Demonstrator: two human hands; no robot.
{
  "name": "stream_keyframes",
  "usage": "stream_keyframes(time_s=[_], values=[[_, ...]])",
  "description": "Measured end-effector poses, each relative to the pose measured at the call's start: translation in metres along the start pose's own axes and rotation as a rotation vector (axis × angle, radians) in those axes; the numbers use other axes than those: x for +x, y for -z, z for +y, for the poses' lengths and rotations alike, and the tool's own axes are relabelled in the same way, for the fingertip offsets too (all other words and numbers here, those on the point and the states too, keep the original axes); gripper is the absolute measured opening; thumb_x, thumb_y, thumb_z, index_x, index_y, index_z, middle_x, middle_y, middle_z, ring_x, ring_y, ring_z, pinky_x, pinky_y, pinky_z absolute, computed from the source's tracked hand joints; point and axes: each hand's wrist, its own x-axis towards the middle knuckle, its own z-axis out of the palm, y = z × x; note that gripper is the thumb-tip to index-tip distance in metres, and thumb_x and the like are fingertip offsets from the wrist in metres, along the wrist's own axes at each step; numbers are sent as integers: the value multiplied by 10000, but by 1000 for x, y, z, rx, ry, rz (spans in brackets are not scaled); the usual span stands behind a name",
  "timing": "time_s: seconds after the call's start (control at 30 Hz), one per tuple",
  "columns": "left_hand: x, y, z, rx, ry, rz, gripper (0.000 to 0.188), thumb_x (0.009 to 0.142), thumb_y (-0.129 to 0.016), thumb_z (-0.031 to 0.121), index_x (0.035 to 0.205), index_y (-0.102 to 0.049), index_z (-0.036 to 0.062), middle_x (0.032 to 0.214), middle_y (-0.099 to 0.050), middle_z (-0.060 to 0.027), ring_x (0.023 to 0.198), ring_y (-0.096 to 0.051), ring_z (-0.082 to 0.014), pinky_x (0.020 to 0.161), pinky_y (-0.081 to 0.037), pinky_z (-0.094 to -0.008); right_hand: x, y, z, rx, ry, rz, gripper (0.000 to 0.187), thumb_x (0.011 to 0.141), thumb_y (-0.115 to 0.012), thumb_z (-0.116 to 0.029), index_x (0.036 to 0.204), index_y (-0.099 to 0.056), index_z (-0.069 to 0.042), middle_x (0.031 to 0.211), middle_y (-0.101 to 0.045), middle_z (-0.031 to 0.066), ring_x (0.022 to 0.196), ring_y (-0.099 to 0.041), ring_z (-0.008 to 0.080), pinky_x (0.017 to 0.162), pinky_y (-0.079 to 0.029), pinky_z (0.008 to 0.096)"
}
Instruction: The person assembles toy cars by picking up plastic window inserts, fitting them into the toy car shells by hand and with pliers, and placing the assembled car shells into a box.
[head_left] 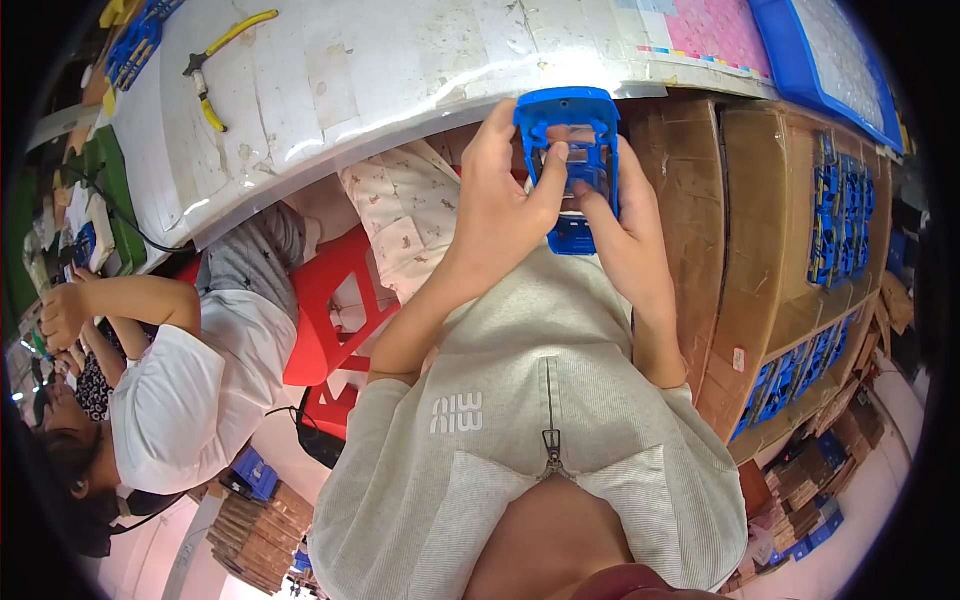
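Note:
A blue plastic housing with open windows in its frame is held up at the table's front edge. My left hand grips its left side, the thumb lying over the inner openings. Round its right side my right hand is closed, with that thumb pressed inside the lower part. The fingers behind the housing are mostly hidden.
Yellow-handled pliers lie on the white table. At the far right stands a blue tray of clear pieces. Cardboard boxes holding blue parts are on my right. A co-worker in a white shirt sits at left, near a red stool.

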Motion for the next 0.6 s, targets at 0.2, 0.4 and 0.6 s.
stream_keyframes(time_s=[0.2,0.4,0.6], values=[[2,0,0,-25,47,19,203,768,-552,-31,958,-479,-30,787,-574,-74,687,-560,-98,548,-448,-233,-2,6,9,-47,-53,-88,277,786,-405,42,1056,-458,4,837,-586,111,746,-574,144,696,-455,268],[2,-3,-3,-33,44,22,208,773,-550,-27,968,-476,-31,815,-575,-73,683,-560,-97,546,-459,-226,0,7,12,-90,-28,-62,266,796,-396,48,1046,-472,2,789,-584,119,716,-578,152,654,-453,270],[3,-4,-3,-28,41,15,214,777,-549,-18,978,-473,-30,844,-569,-73,709,-551,-93,537,-449,-234,2,7,14,-127,-26,-30,237,811,-403,39,1028,-488,-5,722,-579,102,663,-567,138,608,-442,267]])
